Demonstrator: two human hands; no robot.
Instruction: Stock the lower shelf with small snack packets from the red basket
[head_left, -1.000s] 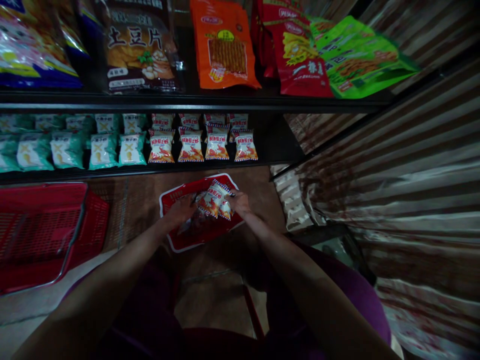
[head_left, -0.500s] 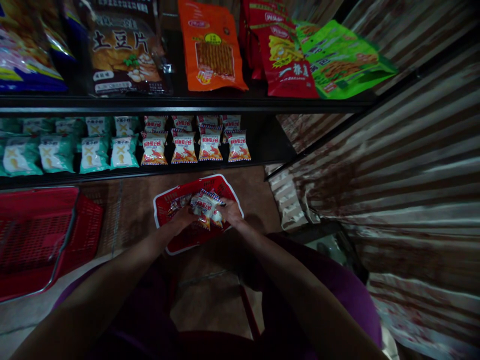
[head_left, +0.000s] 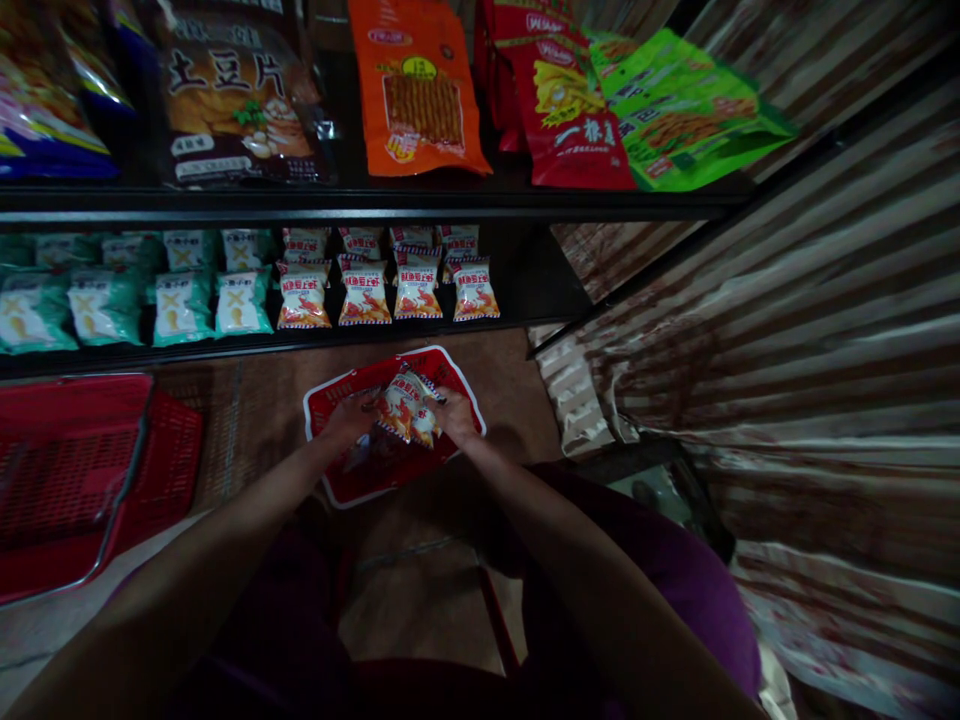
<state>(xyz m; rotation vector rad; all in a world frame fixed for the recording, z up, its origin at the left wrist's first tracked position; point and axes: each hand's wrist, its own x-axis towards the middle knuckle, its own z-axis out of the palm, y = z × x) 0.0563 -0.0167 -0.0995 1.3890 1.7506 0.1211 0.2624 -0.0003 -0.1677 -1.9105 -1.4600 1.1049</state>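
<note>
Over a small red basket with a white rim [head_left: 469,393], two overlapping small snack bags [head_left: 403,405] stand tilted, white and orange with striped edges. My right hand [head_left: 454,415] is closed on their right edge, thumb and fingers pinching it. At the left side of the bags is my left hand [head_left: 351,420], its fingers bent and closed at a bag's edge; the fingertips are dim and partly hidden. Below that hand, something shiny, perhaps another packet [head_left: 360,452], lies inside the basket.
Small shrimp-picture bags [head_left: 364,290] and green-white bags [head_left: 180,305] line the low black shelf. Above stand larger bags, including an orange one [head_left: 421,95] and a green one [head_left: 686,115]. A bigger red basket [head_left: 64,450] is at left, a striped curtain [head_left: 825,330] at right.
My left hand has shifted left and slightly up. The bags have tilted and risen a little, still in my right hand. The view has moved slightly.
</note>
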